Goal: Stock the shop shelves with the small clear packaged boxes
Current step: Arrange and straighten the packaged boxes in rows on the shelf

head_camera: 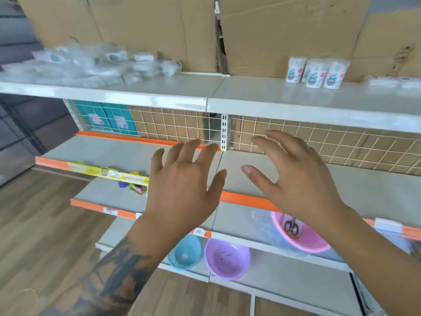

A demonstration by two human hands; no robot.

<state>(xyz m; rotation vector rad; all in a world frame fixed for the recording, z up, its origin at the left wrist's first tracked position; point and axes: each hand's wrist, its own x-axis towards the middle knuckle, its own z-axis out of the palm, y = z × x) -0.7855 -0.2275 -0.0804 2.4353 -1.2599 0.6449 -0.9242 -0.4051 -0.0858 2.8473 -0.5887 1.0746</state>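
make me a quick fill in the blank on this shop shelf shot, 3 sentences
1. Both the left hand and the right hand hold ____.
2. The scissors lie in the ____ bowl.
3. The three upright packs stand on the ____ shelf.

Missing words: nothing; pink; top

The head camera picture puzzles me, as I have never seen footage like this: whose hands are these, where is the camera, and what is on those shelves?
No machine here: a person wears a wide-angle camera on the head, looking forward and down at shop shelves. The left hand and right hand reach out with fingers spread, holding nothing. On the top shelf lies a blurred pile of clear packets at the left, and three white tubs stand at the right, with cardboard behind. Lower shelves hold a blue bowl, a purple bowl and a pink bowl.
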